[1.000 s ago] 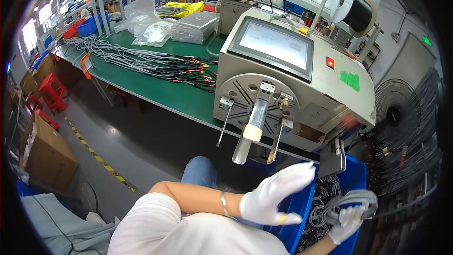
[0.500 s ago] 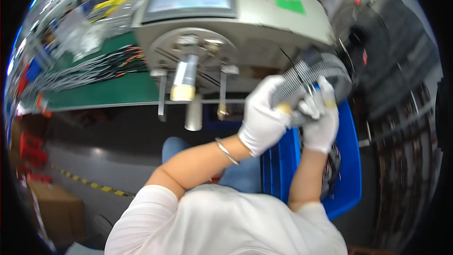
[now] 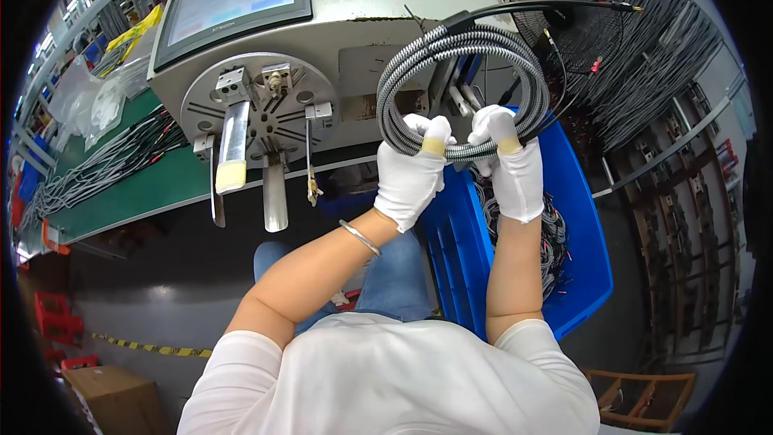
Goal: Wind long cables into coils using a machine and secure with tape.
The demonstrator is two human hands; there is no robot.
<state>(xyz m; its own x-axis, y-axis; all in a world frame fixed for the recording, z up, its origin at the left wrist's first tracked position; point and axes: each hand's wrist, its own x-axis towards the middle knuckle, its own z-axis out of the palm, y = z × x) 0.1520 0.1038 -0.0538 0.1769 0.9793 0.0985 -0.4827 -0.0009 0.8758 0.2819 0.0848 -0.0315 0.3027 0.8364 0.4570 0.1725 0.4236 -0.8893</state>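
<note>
My left grip (image 3: 409, 173) and right grip (image 3: 515, 167) hold the cable (image 3: 390, 93), already coiled, its ends (image 3: 564, 4) left loose.

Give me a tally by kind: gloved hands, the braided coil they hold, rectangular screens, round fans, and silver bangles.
White-gloved left hand and right hand: 2
Black-and-white braided cable coil: 1
Flat rectangular screen: 1
Dark round caged fan: 1
Silver metal bangle: 1
Total: 6
</note>
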